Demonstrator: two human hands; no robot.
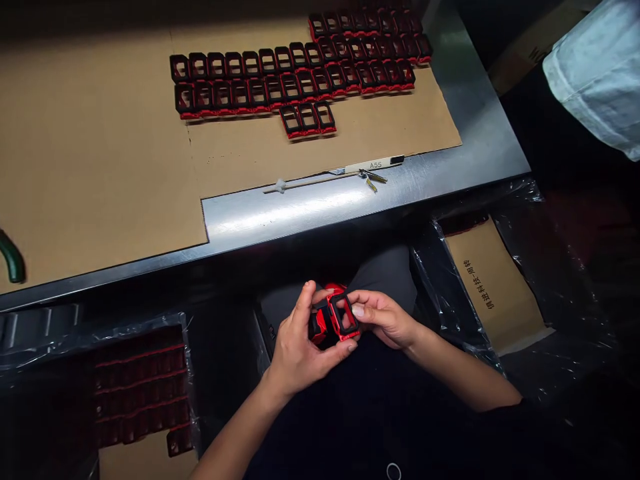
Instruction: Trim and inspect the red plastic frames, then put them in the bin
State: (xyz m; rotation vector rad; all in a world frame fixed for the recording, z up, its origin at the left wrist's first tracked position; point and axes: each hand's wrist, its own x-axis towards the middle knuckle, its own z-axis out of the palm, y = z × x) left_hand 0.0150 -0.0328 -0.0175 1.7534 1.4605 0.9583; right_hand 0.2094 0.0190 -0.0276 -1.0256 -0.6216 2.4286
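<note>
- Left hand (305,350): thumb raised along the left side of the held piece, fingers curled beneath it, pinching it between thumb and fingers.
- Right hand (385,320): fingers nearly straight and close together, pressed against the right edge of the same piece; the two hands almost meet.
- Red-and-black frame (344,318): rectangular with an open window, gripped between both hands above the lap and in front of the desk. A second red-and-black part lies behind it, partly hidden by the fingers; whether the two are joined cannot be told.
- Dark trousers (385,280): directly beneath the hands.
- Steel desk (350,200): carries a brown cardboard sheet (100,167).
- Rows of black-and-red frames (295,80): laid side by side toward the far edge of the cardboard sheet, with a short row of three just nearer the desk's front.
- White label strip (375,165): printed "A55", lying along the cardboard sheet's front edge.
- Thin stick with a white tuft (280,186): on the bare steel near the label strip, beside small metal clips (373,179).
- Green handle (11,257): at the left of the cardboard sheet, cut off by the picture's edge.
- Plastic-wrapped stack of red-edged frames (140,393): below the desk's front left.
- Cardboard carton (493,287): printed with Chinese characters, in clear plastic, below the desk's front right.
- Pale blue fabric (595,73): beyond the desk's far right corner.
</note>
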